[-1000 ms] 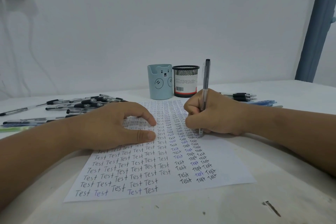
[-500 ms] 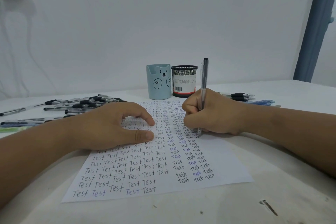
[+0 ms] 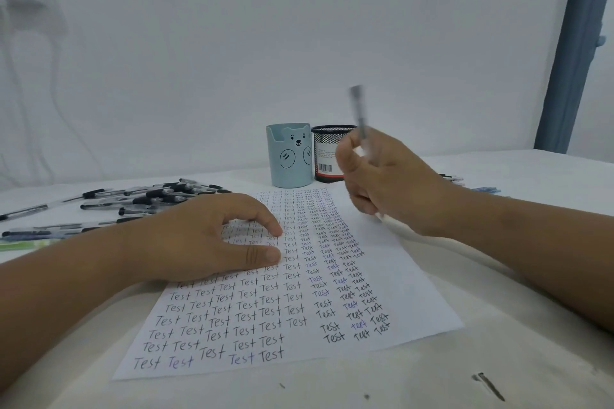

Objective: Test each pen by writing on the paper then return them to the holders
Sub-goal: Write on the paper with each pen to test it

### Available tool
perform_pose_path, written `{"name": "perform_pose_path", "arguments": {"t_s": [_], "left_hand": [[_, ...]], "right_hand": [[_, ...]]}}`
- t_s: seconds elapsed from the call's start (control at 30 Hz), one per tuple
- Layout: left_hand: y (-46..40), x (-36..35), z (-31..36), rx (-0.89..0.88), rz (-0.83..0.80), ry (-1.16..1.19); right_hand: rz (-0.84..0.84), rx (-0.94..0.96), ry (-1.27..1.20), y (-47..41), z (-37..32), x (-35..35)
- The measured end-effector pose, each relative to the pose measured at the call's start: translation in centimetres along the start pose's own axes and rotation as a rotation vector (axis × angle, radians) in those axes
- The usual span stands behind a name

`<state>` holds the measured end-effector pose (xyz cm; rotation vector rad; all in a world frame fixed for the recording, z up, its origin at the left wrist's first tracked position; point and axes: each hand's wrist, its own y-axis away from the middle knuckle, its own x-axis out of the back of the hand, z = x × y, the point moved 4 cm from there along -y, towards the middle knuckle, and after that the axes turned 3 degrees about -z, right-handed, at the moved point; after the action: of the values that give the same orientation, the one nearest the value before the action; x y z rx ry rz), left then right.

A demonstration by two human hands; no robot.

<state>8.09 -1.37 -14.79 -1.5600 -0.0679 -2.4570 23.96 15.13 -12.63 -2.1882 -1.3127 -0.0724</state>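
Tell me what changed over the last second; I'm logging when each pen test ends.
The right hand lifted off the white paper sheet, raising the clear-barrelled pen it grips up and away toward the black mesh holder. The left hand stayed pressing on the sheet; the pale blue bear-faced holder stayed put.

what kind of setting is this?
Likely a plain indoor desk set up for pen testing: white table against a bare wall, two pen holders, and a paper filled with "Test".

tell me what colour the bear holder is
Light blue, with a bear face drawn on it; bear holder, head view.
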Motion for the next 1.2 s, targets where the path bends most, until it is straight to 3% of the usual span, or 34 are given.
{"name": "perform_pose_path", "arguments": {"t_s": [0.07,0.17,0.23,0.6,0.87,1.2], "left_hand": [[0.0,0.0,0.0,-0.005,0.0,-0.006],[0.1,0.0,0.0,-0.01,0.0,-0.015],[0.2,0.0,0.0,-0.008,-0.002,-0.021],[0.1,0.1,0.1,-0.023,-0.004,-0.034],[0.0,0.0,0.1,-0.02,-0.001,-0.042],[0.0,0.0,0.1,-0.004,0.004,-0.039]], "right_hand": [[-0.021,0.033,0.151,0.0,0.2,0.6],[-0.042,0.084,0.605,-0.1,0.1,0.9],[-0.032,0.119,0.736,0.0,-0.3,0.9],[0.022,0.115,0.589,-0.1,0.4,1.4],[0.061,0.049,0.89,-1.3,0.7,4.3],[0.122,-0.277,1.094,-1.6,3.7,10.9]]}}
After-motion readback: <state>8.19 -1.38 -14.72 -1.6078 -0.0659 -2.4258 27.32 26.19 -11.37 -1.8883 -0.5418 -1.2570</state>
